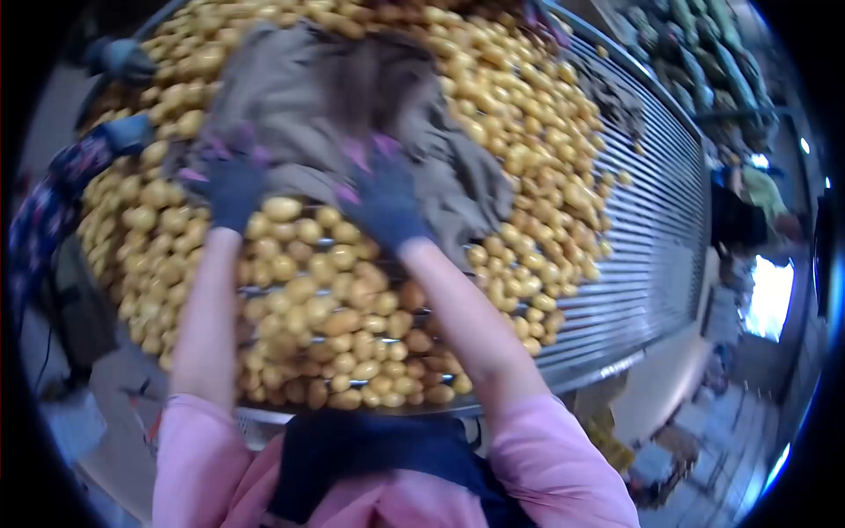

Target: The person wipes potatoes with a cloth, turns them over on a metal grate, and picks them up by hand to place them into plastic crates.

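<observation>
A large grey-brown cloth (290,97) lies crumpled over a heap of yellow potatoes (334,308). My left hand (233,180), in a grey glove with pink fingertips, rests on its near left part with fingers spread. In a matching glove, my right hand (383,194) touches the cloth near its front middle, fingers also apart. Motion blurs the fingertips and the cloth's dark centre, and I see no fold gripped in either hand. Potatoes show between my forearms and on both sides of the cloth.
The potatoes lie on a metal roller table (634,264) with a raised side rail. At the left, another person's gloved hand (128,132) reaches to the heap from a floral sleeve (84,163). Another person (757,202) stands far right; stacked green sacks (704,53) fill the upper right.
</observation>
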The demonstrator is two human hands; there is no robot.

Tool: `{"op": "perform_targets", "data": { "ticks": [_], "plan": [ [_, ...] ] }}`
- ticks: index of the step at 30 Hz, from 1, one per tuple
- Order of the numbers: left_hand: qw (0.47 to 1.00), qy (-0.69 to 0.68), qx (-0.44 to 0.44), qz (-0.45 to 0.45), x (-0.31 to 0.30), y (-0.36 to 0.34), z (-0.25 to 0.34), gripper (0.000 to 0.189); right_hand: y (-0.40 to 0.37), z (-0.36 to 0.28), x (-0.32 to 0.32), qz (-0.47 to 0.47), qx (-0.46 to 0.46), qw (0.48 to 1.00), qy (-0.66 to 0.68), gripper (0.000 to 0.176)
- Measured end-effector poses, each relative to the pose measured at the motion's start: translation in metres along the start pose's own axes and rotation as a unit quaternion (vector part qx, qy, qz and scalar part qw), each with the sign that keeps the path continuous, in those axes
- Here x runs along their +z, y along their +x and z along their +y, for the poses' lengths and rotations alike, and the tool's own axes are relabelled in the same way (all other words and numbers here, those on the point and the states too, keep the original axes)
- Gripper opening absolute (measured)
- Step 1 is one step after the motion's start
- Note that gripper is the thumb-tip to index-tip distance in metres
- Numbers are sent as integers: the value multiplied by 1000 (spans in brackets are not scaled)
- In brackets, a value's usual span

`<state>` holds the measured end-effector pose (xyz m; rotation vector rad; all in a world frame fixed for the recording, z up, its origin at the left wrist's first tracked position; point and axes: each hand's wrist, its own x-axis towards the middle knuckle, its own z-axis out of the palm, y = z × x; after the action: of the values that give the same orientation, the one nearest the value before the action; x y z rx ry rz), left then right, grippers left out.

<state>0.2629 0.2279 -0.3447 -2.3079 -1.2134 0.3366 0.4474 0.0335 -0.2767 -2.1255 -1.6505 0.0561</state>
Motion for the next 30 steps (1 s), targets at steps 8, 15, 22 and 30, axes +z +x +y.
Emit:
{"op": "perform_targets", "data": {
  "ticks": [8,15,22,30],
  "plan": [
    [873,-475,22,108,-85,-128,-24,28,-124,-19,-58,-45,54,998,6,30],
    [812,-508,116,263,-178,-178,-76,8,-143,-16,-202,169,44,921,349,26],
    [712,-694,-42,97,-242,-246,37,25,-255,36,-295,187,89,977,43,30],
    [638,-728,48,245,-354,-235,120,22,-319,96,-263,100,260,703,654,34]
  ]
}}
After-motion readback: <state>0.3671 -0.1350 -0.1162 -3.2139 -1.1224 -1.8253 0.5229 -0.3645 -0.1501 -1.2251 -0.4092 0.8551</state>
